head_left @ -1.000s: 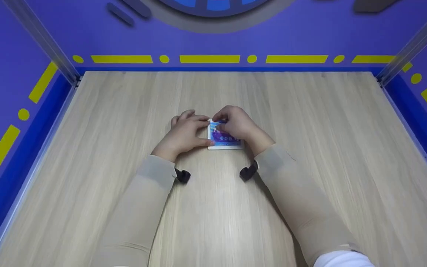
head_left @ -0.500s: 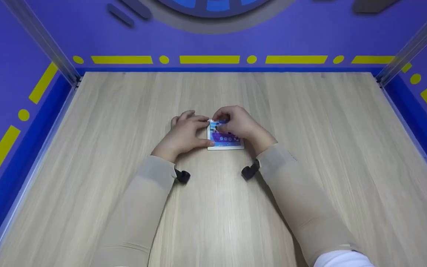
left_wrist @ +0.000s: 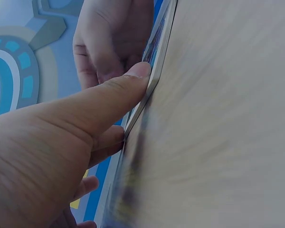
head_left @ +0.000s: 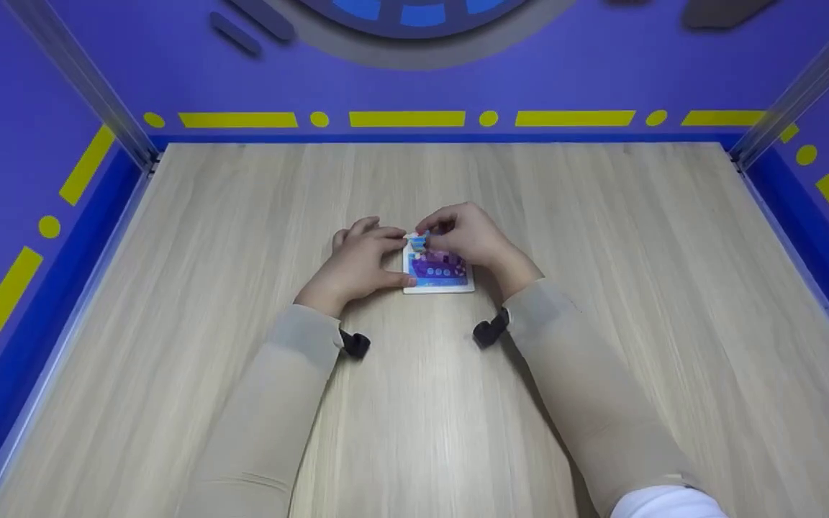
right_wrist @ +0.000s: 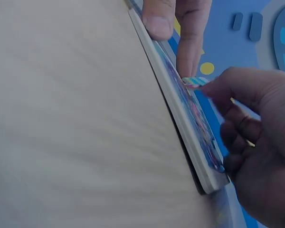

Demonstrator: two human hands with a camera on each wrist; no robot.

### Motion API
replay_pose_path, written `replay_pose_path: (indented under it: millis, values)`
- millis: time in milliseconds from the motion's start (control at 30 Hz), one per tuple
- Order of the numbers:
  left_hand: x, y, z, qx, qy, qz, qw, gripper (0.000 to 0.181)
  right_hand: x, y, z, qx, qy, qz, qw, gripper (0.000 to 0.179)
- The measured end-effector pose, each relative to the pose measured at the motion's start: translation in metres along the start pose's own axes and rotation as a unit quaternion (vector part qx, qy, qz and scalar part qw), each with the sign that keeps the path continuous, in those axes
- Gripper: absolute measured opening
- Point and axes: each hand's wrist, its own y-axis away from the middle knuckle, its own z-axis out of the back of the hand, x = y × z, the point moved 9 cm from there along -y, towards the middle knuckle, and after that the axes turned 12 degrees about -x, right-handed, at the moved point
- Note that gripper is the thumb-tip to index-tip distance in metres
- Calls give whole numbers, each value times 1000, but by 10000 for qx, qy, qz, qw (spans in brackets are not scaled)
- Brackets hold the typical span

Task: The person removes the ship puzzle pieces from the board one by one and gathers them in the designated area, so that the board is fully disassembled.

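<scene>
A small square picture puzzle with a white rim and a purple ship on blue lies flat on the table. My left hand is at its left side, the thumb pressing on the rim near the lower corner and the forefinger touching the upper corner. Between thumb and forefinger, my right hand pinches a small blue-striped puzzle piece, tilted up over the upper left of the picture. In the right wrist view the other right fingers curl beside the board. The right hand covers the picture's upper right part.
The wood-grain table spreads around the puzzle. Purple-blue panels with yellow dashes stand at the back and both sides. A black wrist strap shows at the left cuff, another at the right.
My right hand has shifted slightly right, and the striped piece it pinches has come up, tilting out of the picture. The left hand stays in place on the rim.
</scene>
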Motion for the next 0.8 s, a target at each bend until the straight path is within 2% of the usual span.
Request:
replay_pose_path:
  millis: [100,300,433,600,700,800]
  values:
    - [0,0,-1,11,-22,-18,10000,83,-3,-1,7,-153,-332,-109,9993,23]
    - [0,-1,0,-2,-61,-38,10000,83,-7,-2,10,-98,-689,-310,9971,23]
    - [1,-1,-1,-12,-23,-11,10000,84,-11,-3,15,-243,-1181,-506,9914,25]
    - [2,-1,-1,-56,-29,18,10000,83,-21,-5,25,-637,-1806,-832,9780,30]
    - [1,-1,0,-57,-60,0,10000,83,-26,-6,31,-861,-2319,-976,9640,33]
    - [1,-1,0,-42,-77,-14,10000,84,-30,-7,35,-1030,-2849,-1156,9460,34]
